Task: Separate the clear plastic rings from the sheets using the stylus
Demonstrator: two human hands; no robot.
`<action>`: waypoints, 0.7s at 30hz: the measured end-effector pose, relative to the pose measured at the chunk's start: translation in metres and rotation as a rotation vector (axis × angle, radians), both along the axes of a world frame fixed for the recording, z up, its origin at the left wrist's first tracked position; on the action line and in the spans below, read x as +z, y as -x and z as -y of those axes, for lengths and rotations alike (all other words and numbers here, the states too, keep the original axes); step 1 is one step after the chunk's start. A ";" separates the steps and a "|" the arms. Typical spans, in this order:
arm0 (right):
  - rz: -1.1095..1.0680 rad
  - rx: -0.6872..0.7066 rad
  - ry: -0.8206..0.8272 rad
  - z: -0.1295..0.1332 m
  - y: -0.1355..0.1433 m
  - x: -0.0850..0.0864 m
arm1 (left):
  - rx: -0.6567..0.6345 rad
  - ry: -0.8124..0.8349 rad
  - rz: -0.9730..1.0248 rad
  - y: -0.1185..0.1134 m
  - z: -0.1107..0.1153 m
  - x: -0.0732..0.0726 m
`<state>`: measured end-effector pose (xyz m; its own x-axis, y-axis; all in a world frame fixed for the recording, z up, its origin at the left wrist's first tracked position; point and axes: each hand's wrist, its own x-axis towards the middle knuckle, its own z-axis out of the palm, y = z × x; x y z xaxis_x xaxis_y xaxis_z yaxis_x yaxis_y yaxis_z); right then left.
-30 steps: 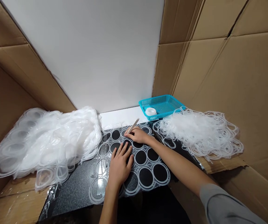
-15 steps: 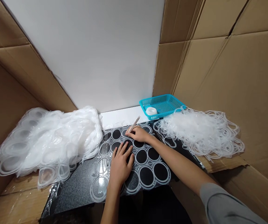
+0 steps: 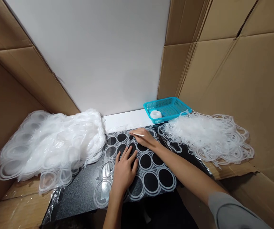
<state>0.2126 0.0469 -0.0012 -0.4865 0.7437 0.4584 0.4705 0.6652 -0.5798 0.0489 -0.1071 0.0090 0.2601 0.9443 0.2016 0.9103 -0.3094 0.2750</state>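
Observation:
A translucent sheet of joined rings (image 3: 151,181) lies over the dark speckled tabletop (image 3: 77,194), with black circles showing inside many rings. My left hand (image 3: 125,168) rests flat on the middle of the sheet, fingers spread and holding nothing. Just beyond it, my right hand (image 3: 143,138) pinches a thin white pen-like tool (image 3: 138,134) over the sheet's far rows. The tool slants low, its tip end pointing left near a ring. Part of the ring below is hidden by the fingers.
A big pile of translucent ring sheets (image 3: 60,140) sits at the left. At the right lies a tangled heap of clear ring offcuts (image 3: 208,136). Behind it, a turquoise basket (image 3: 172,107) holds a white roll (image 3: 155,114). Cardboard walls (image 3: 246,79) and a white panel (image 3: 98,57) enclose the table.
My right hand has turned, and the white tool has tipped from upright to nearly level. My left hand stays on the sheet. The whole view has shifted slightly.

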 end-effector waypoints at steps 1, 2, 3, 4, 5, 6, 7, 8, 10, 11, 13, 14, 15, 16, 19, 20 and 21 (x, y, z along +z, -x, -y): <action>-0.011 -0.048 0.007 -0.002 -0.001 0.001 | 0.001 -0.004 0.007 0.000 0.000 0.000; -0.026 -0.099 0.012 -0.005 -0.003 0.002 | 0.001 -0.006 0.013 0.000 0.001 0.000; -0.051 -0.152 0.017 -0.009 -0.006 0.003 | 0.002 -0.005 0.021 0.001 0.001 -0.001; -0.090 -0.203 0.022 -0.014 -0.008 0.004 | 0.003 -0.004 0.028 0.001 0.001 -0.001; -0.141 -0.250 0.028 -0.018 -0.011 0.005 | 0.003 -0.003 0.036 0.002 0.000 -0.001; -0.195 -0.286 0.032 -0.023 -0.014 0.006 | 0.002 -0.003 0.044 0.003 0.000 -0.002; -0.243 -0.308 0.032 -0.028 -0.018 0.006 | 0.003 -0.004 0.052 0.004 -0.001 -0.002; -0.282 -0.322 0.028 -0.032 -0.021 0.008 | 0.003 -0.005 0.060 0.004 -0.001 -0.003; -0.321 -0.339 0.010 -0.037 -0.029 0.011 | 0.004 -0.007 0.073 0.005 -0.002 -0.004; -0.319 -0.340 0.000 -0.037 -0.032 0.014 | 0.004 -0.007 0.077 0.006 -0.002 -0.005; -0.259 -0.287 0.005 -0.035 -0.040 0.020 | 0.002 -0.012 0.084 0.006 -0.002 -0.006; -0.196 -0.229 0.026 -0.032 -0.044 0.023 | 0.001 -0.018 0.089 0.006 -0.002 -0.006; -0.118 -0.154 0.058 -0.028 -0.048 0.026 | 0.004 -0.028 0.095 0.007 -0.001 -0.006; -0.040 -0.077 0.095 -0.023 -0.051 0.027 | 0.009 -0.038 0.102 0.007 -0.001 -0.007; 0.065 0.044 0.197 -0.010 -0.057 0.025 | 0.028 -0.062 0.119 0.007 0.000 -0.007; 0.041 0.040 0.232 -0.006 -0.057 0.022 | 0.030 -0.066 0.122 0.007 0.000 -0.007; -0.001 0.023 0.269 -0.004 -0.058 0.019 | 0.030 -0.070 0.123 0.007 0.000 -0.007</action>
<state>0.2702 0.0505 0.0180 -0.5039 0.8278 0.2465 0.4566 0.4976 -0.7375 0.0416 -0.1071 0.0015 0.2011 0.9339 0.2955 0.8802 -0.3046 0.3638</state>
